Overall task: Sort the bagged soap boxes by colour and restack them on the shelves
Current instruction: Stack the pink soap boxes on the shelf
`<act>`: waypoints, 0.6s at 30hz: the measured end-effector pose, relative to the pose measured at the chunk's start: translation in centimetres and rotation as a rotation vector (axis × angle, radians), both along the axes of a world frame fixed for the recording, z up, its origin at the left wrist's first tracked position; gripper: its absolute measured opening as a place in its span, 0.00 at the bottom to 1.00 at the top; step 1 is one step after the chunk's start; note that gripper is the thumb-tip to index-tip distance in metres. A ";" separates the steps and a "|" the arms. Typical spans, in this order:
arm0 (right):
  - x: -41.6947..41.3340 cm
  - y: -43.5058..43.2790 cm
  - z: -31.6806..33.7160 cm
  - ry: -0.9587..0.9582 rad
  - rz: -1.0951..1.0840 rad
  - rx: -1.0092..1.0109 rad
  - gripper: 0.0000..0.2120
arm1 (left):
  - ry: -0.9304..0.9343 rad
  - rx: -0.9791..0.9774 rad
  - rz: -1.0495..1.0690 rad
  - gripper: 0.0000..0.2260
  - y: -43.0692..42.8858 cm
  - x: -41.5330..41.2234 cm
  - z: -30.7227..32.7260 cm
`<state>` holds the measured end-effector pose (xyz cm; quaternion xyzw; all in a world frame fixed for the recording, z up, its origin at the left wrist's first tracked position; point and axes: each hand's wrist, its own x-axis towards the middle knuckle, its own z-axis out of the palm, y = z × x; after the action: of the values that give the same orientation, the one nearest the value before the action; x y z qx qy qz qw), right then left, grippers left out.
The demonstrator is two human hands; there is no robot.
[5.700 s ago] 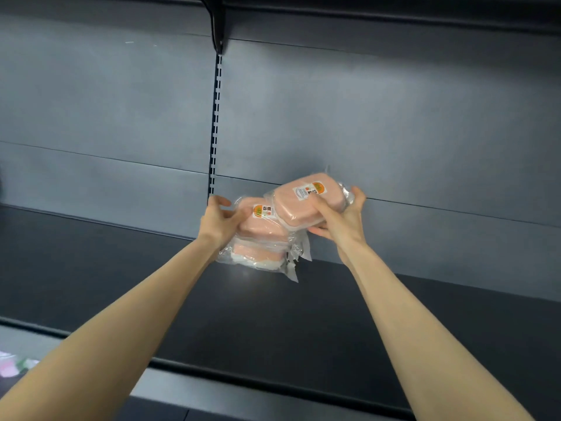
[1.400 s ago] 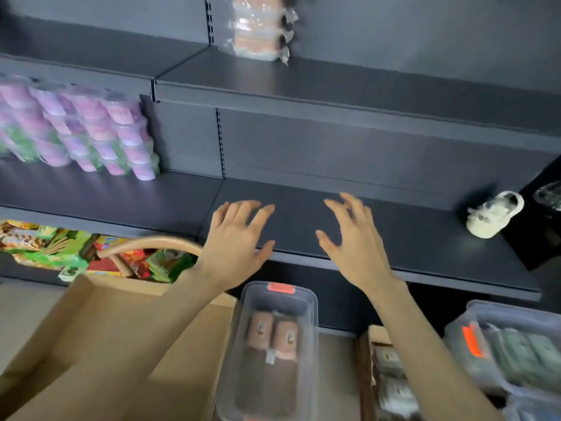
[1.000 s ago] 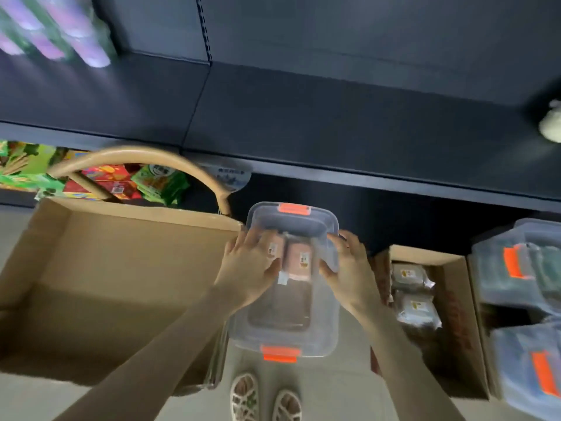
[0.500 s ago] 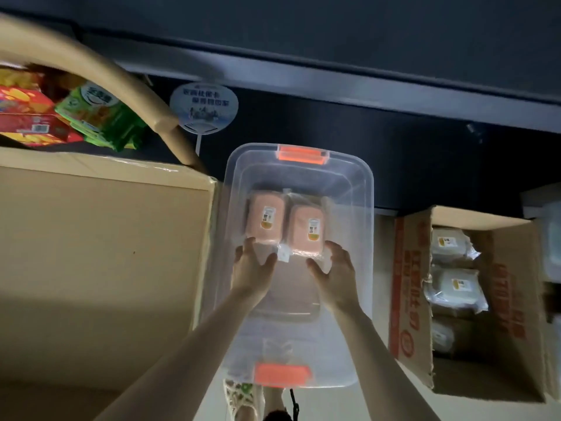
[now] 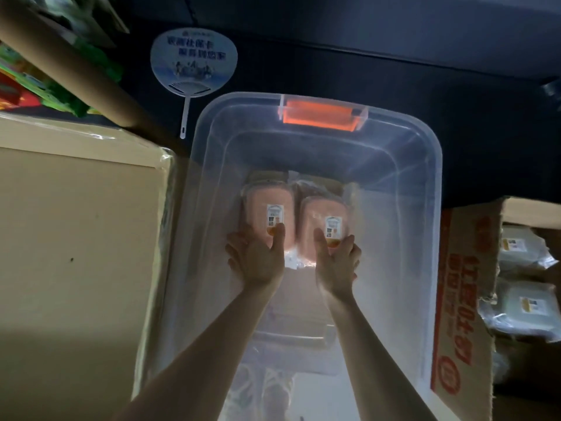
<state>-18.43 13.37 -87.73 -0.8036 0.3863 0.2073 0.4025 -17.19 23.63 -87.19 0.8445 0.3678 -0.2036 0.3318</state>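
In a clear plastic bin [image 5: 437,177], the left hand [image 5: 258,262] grips 1 bagged peach-pink soap box [image 5: 264,205], the right hand [image 5: 335,265] a 2nd box [image 5: 318,214].

Two pink soap boxes: rounded rectangles, each sealed in clear bag, small white-and-orange label on top. Both lie flat, side by side, long sides parallel, in far half of clear bin [image 5: 437,165]. Left pink box [image 5: 267,205] sits slightly farther back than right pink box [image 5: 318,214]. Bag film crinkles past both ends. Left grip [image 5: 258,259] holds near end of left one, thumb on label; right grip [image 5: 335,265] holds near end of right one, thumb beside label. Resting or lifted: cannot tell. White boxes [image 5: 528,308], bagged and labelled, lie piled in carton [image 5: 455,299] at right.
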 end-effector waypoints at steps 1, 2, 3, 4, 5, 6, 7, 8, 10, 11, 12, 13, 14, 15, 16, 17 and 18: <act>0.0 0.2 -0.3 0.021 -0.005 -0.020 0.38 | 0.010 0.025 -0.015 0.29 -0.1 -0.2 -0.2; -0.1 0.4 -0.5 0.036 -0.006 -0.034 0.38 | 0.009 0.048 -0.025 0.29 -0.1 -0.4 -0.2; -0.2 0.5 -0.6 0.043 -0.005 -0.045 0.38 | -0.002 0.065 -0.028 0.29 -0.2 -0.6 -0.3; -0.3 0.6 -0.6 0.041 -0.001 -0.056 0.37 | -0.019 0.071 -0.023 0.29 -0.2 -0.7 -0.3; -0.5 0.6 -0.7 0.032 0.004 -0.059 0.36 | -0.038 0.059 -0.007 0.28 -0.3 -0.8 -0.2; -0.6 0.6 -0.6 0.018 0.006 -0.057 0.35 | -0.054 0.031 0.013 0.28 -0.4 -0.7 -0.2; -0.8 0.6 -0.6 0.002 0.006 -0.057 0.35 | -0.065 -0.001 0.026 0.27 -0.4 -0.6 -0.1; -0.9 0.6 -0.5 -0.012 0.004 -0.063 0.35 | -0.066 -0.023 0.027 0.27 -0.5 -0.5 -0.1; -1.0 0.5 -0.2 -0.028 -0.012 -0.072 0.35 | -0.048 -0.030 0.004 0.27 -0.3 -0.5 0.2; -1.0 0.3 0.0 -0.041 -0.038 -0.056 0.34 | -0.041 -0.026 -0.017 0.28 -0.2 -0.6 0.4; -0.9 0.2 0.4 -0.056 -0.071 -0.028 0.33 | -0.042 -0.026 -0.043 0.29 -0.1 -0.6 0.6; -0.8 0.0 0.8 -0.061 -0.106 0.003 0.32 | -0.046 -0.030 -0.068 0.30 0.1 -0.6 1.0; -0.7 -0.2 1.3 -0.053 -0.132 0.031 0.32 | -0.049 -0.037 -0.083 0.31 0.2 -0.7 1.4; -0.7 -0.3 1.9 -0.041 -0.145 0.054 0.33 | -0.054 -0.043 -0.085 0.31 0.2 -0.7 1.9; -0.8 -0.4 2.5 -0.034 -0.152 0.068 0.33 | -0.063 -0.046 -0.080 0.31 0.2 -0.7 2.5; -1.0 -0.4 3.2 -0.035 -0.158 0.071 0.33 | -0.077 -0.051 -0.075 0.31 0.2 -0.8 3.1; -1.3 -0.4 4.0 -0.043 -0.161 0.064 0.33 | -0.094 -0.065 -0.067 0.30 0.3 -1.0 3.9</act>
<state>-19.70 12.94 -83.78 -0.7612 0.4338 0.1692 0.4514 -18.15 23.93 -83.31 0.8537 0.3164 -0.1865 0.3692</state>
